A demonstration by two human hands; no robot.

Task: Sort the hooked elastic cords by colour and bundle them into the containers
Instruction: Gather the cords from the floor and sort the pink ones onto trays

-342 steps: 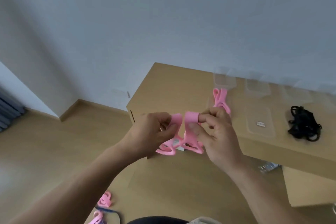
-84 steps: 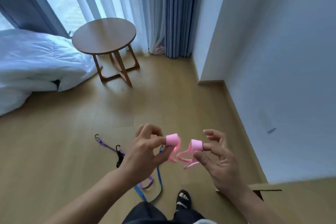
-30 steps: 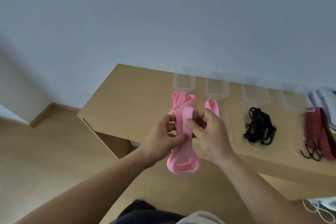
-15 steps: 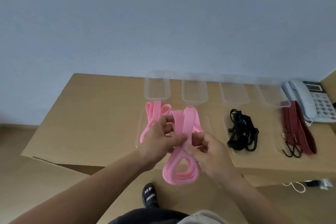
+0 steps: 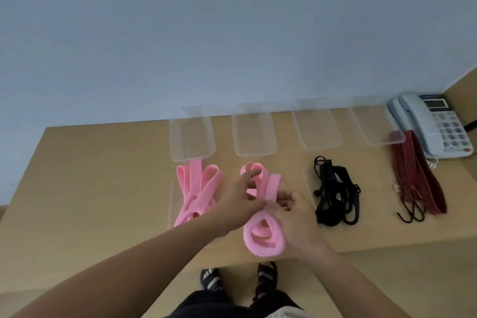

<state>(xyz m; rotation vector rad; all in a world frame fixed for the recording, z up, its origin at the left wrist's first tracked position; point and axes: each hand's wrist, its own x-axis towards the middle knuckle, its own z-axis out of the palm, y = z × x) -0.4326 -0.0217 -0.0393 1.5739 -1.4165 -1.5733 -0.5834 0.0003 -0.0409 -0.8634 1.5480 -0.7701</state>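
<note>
Toward six o'clock on the bench (image 5: 103, 178), just over its near edge, a pink cord (image 5: 264, 239) is held between both hands. It is pinched at its waist by the left grip (image 5: 238, 204), one finger of which is hooked into an upper loop. From the three o'clock side it is clasped by the right grip (image 5: 294, 217), whose fingers are curled round the same waist.

Four clear containers (image 5: 192, 134) are ranged in a row along twelve o'clock, and nothing is seen inside them. At nine o'clock of the held cord a second pink bundle (image 5: 192, 196) is laid on the bench. At three o'clock a black tangle (image 5: 335, 193) is laid, and further that way dark red cords (image 5: 418, 183) with hooks showing, near a telephone (image 5: 433, 126).

Sorting is judged to be largely done, since the colours are grouped apart. Bundling of the pink is in hand, and filling the containers is judged to be wholly left.

The held cord is seen as a broad, flat, soft band. It is coiled into a fat ring below the hands and doubled into loops above them. No hooks can be made out on it.
</note>
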